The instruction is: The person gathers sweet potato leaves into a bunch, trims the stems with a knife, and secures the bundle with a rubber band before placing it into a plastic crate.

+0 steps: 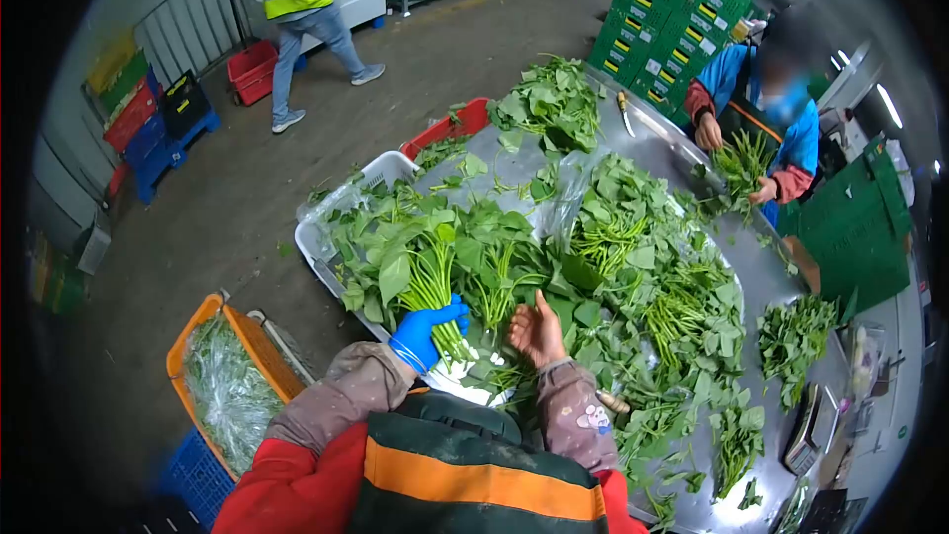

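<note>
My left hand (420, 334), in a blue glove, is closed around the stems of a bunch of leafy greens (427, 272). The leaves point away from me and the cut stem ends stick out below the fist. My right hand (537, 331) is bare, with its fingers apart and nothing in it. It hovers just right of the stems of another pile of greens (499, 272). A large heap of the same greens (652, 277) spreads over the metal table to the right. Part of a wooden handle (613, 401) shows beside my right sleeve.
A white crate (314, 235) borders the greens at left, with an orange crate (178, 351) below it. A knife (626, 114) lies at the table's far end. Across the table (761, 277), a co-worker (736, 89) holds greens. A scale (806, 445) sits at right. Another person (306, 15) walks behind.
</note>
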Demonstrator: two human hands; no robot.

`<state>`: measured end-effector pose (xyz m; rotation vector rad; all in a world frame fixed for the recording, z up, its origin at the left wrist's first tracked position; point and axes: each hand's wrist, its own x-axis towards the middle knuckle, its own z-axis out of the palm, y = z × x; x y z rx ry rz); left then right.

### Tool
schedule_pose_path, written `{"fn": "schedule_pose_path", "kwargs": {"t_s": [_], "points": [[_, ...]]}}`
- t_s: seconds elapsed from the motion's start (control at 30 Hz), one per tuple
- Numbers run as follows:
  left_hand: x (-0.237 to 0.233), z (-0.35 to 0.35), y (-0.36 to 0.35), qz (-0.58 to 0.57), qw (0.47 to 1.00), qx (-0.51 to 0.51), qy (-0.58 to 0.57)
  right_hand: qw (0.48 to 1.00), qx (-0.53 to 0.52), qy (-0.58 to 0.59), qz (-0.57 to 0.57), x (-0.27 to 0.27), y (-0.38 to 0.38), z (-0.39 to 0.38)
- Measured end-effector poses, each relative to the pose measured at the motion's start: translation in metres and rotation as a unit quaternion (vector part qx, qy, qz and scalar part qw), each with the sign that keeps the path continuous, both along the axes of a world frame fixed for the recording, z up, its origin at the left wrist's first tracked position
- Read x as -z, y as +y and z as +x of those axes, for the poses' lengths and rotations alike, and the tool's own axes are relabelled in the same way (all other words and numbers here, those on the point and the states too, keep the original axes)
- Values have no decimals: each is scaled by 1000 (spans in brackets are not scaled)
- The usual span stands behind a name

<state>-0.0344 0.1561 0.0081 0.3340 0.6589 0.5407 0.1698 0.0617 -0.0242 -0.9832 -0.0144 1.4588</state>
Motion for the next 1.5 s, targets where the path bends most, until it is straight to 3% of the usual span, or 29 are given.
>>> {"fn": "schedule_pose_path", "kwargs": {"t_s": [0.07, 0.1, 0.17, 0.23, 0.3, 0.4, 0.43, 0.5, 0.57, 0.67, 0.77, 0.87, 0.97, 1.07, 1.17, 1.23, 1.27, 1.3, 1.33, 1.37, 1.43, 1.47, 1.5], "points": [[-6, 0, 0, -11, 999, -13, 27, 966, 87, -230, -76, -3, 11, -6], [-7, -1, -2, -19, 999, -22, 41, 918, 91, -377, -84, -7, 14, -6], [-6, -8, 0, -6, 998, -40, 38, 761, 83, -637, -93, -22, 14, -14], [-4, -13, 1, 20, 995, -79, 54, 719, -64, -670, -174, -28, 23, -20], [-7, -14, 1, 25, 993, -91, 74, 640, -146, -721, -222, -11, 29, -26], [-8, -19, 0, 38, 992, -86, 90, 693, -161, -691, -126, 31, 27, -21], [-2, -21, 0, 46, 992, -87, 76, 744, -140, -643, -114, 22, 23, -22], [3, -28, 3, 34, 991, -98, 80, 921, -26, -389, -29, -8, 10, -25], [7, -33, 6, 61, 984, -142, 90, 882, 83, -463, 21, -42, -8, -27], [-4, -36, 7, 85, 983, -143, 77, 837, 160, -516, 87, -78, -26, -26], [-54, -25, -2, 94, 991, -84, 42, 643, 107, -755, 70, -88, -33, -22], [-76, -2, -4, 141, 989, -5, 40, 585, 91, -801, 90, -85, -36, -33], [-72, 19, -4, 177, 982, 42, 49, 594, 69, -794, 106, -80, -38, -47], [-44, 31, -7, 272, 955, 51, 105, 569, 22, -804, 171, -80, -37, -62], [-32, 28, -11, 218, 960, 110, 134, 515, -64, -823, 230, -83, -38, -68], [18, 27, -5, 438, 863, 168, 191, 485, -105, -832, 247, -87, -40, -67], [32, 27, -3, 535, 797, 174, 219, 488, -116, -829, 246, -87, -41, -66], [44, 31, -5, 291, 935, 134, 154, 491, -124, -827, 245, -87, -41, -64], [37, 31, -2, 149, 974, 132, 104, 494, -132, -824, 243, -87, -43, -64], [30, 30, 1, 3, 991, 125, 52, 547, -121, -792, 244, -92, -48, -66], [57, 21, 13, 145, 988, 36, 26, 645, -99, -717, 244, -105, -64, -71], [11, 21, 16, 111, 994, 22, 12, 722, -2, -658, 214, -98, -74, -61], [-18, 19, 18, 76, 997, 7, -1, 894, 121, -416, 112, -88, -82, -46]]}}
